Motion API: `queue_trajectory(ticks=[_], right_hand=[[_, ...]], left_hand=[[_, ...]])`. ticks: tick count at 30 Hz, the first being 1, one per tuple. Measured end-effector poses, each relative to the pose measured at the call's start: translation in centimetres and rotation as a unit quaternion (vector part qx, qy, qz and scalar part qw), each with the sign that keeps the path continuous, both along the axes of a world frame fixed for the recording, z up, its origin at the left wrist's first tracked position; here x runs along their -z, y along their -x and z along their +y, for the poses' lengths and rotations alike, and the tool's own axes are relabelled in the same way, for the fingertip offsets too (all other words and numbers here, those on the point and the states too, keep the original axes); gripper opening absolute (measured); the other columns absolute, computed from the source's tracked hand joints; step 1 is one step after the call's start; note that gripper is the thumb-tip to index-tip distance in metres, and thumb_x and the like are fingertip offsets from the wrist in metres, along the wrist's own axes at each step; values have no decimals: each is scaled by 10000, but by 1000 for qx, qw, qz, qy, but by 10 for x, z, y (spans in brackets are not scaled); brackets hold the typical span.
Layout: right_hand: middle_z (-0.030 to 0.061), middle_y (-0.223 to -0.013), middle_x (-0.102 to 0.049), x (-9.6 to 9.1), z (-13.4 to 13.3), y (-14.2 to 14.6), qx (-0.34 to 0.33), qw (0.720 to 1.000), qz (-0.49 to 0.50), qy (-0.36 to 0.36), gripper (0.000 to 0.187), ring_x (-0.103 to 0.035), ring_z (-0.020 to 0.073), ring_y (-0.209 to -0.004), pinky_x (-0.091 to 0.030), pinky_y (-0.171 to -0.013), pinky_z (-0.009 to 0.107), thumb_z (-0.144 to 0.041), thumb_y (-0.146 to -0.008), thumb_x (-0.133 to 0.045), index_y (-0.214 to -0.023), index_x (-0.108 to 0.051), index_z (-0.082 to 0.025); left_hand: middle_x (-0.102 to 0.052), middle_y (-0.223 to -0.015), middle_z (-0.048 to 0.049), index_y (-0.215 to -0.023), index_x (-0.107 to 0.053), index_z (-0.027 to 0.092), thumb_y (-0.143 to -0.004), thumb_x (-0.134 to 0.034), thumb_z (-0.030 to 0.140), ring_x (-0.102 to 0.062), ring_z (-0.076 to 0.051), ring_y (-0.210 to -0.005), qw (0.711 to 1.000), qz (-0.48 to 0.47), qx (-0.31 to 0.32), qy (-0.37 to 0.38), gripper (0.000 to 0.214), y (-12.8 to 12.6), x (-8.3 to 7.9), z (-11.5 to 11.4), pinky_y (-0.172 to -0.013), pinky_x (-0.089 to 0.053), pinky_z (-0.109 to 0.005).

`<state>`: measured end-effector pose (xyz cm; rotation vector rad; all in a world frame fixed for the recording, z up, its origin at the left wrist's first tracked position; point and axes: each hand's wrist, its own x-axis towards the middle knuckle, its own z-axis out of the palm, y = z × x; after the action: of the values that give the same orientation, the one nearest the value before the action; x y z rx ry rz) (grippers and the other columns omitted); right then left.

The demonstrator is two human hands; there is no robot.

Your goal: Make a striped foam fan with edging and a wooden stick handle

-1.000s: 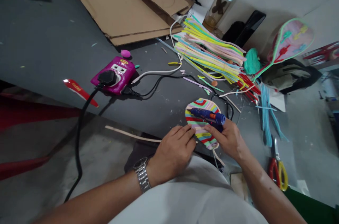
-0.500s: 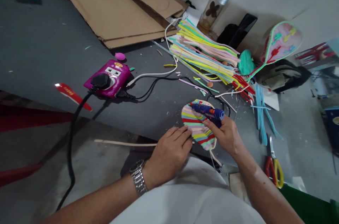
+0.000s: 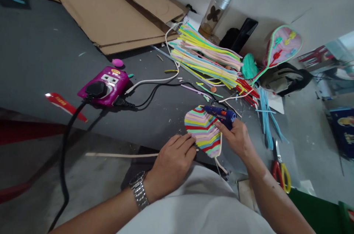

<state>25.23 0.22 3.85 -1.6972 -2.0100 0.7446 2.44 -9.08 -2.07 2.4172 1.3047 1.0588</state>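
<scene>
Tan cardboard sheets (image 3: pixel 102 9) lying overlapped at the far side of a dark grey work table (image 3: pixel 41 53), a glass bottle (image 3: pixel 217 7) standing just beyond them near the wall. A thick bundle of pastel craft strips (image 3: pixel 206 57) sprawling across the far right of the table, red strips (image 3: pixel 247 88) poking out beside it and loose blue strips (image 3: pixel 267 119) trailing further right. A magenta power strip (image 3: pixel 103 87) sitting well to the left, a white cable (image 3: pixel 151 81) and a black cord (image 3: pixel 63 167) running away from it, neither one crossing the work. Red-and-yellow-handled scissors (image 3: pixel 280 175) lying near the lower right.

A striped craft piece (image 3: pixel 203 132) lying flat on the table, close to its near edge, between both hands. Left hand (image 3: pixel 173 164) resting on its lower left side, fingers (image 3: pixel 184 142) extended and slightly curved, pressing rather than gripping. Right hand (image 3: pixel 235 140) closing its fingers (image 3: pixel 225 128) around a blue hot glue gun (image 3: pixel 219 115), nozzle touching or almost touching the piece's upper rim; contact too small to tell. Bare table opening to the left of the piece, with only scattered scraps; a long pale strip (image 3: pixel 121 155) stretching away under the left hand.
</scene>
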Motion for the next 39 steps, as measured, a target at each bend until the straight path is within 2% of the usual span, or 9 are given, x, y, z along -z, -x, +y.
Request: queue_trajectory(ticks=[15, 22, 27, 34, 39], right_hand=[[70, -932, -789, 0, -1, 7, 3, 1000, -3, 12, 347, -714, 246, -842, -532, -738, 329, -507, -947, -681, -1061, -764, -189], [55, -829, -741, 1, -5, 11, -13, 1000, -24, 11, 372, -657, 211, -741, -491, -680, 314, -545, -948, -658, -975, -749, -185], [40, -750, -695, 2, -5, 10, 12, 999, -44, -11, 384, -627, 205, -684, -467, -639, 312, -565, -936, -667, -940, -734, -187], [76, -917, -764, 2, -9, 17, -18, 999, -29, -9, 345, -693, 227, -814, -528, -748, 322, -509, -961, -660, -1044, -747, -186], [72, -923, -771, 2, -13, 21, -34, 999, -36, -1, 342, -684, 219, -793, -529, -744, 322, -516, -973, -654, -1045, -745, -195]], left_hand=[[-779, -1240, -133, -1033, -732, 114, -1030, -494, 108, -714, -286, -1180, 1000, 0, 3, 6, 238, -1, 5, -2, -994, -551, -451], [-786, -1220, -134, -1020, -738, 114, -1034, -492, 112, -721, -281, -1167, 1000, -3, -3, 1, 247, -2, 4, -2, -990, -558, -443], [-784, -1227, -135, -1011, -739, 115, -1029, -505, 109, -722, -282, -1171, 1000, -5, -2, 3, 235, -2, 3, -1, -989, -559, -449], [-784, -1223, -137, -1027, -742, 114, -1025, -504, 104, -719, -279, -1165, 1000, -5, -3, 0, 238, -2, 4, -2, -990, -558, -444], [-778, -1236, -145, -1034, -749, 119, -1021, -529, 117, -714, -279, -1177, 1000, 0, 2, 8, 221, -2, 4, -2, -1002, -558, -446]])
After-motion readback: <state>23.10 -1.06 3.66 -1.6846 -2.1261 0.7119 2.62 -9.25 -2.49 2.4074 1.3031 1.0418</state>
